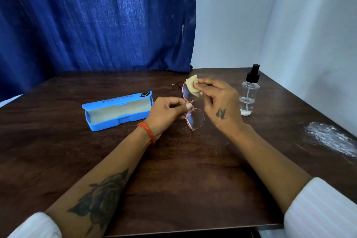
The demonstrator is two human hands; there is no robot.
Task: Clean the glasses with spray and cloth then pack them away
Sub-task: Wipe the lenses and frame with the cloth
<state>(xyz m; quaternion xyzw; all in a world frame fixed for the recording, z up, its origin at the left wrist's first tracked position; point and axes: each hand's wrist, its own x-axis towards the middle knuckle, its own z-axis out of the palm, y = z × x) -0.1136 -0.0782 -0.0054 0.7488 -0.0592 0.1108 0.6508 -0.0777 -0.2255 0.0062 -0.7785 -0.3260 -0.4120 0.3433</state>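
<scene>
Round glasses with a thin pink frame are held upright above the table, one lens over the other. My left hand pinches them at the bridge. My right hand presses a small beige cloth against the upper lens. A clear spray bottle with a black pump top stands on the table just right of my right hand, a little liquid in its bottom. A blue glasses case lies open to the left of my left hand, its pale lining showing.
The dark wooden table ends at a near edge by my forearms. A patch of white powder is smeared near the right edge. A blue curtain hangs behind the table, a white wall on the right.
</scene>
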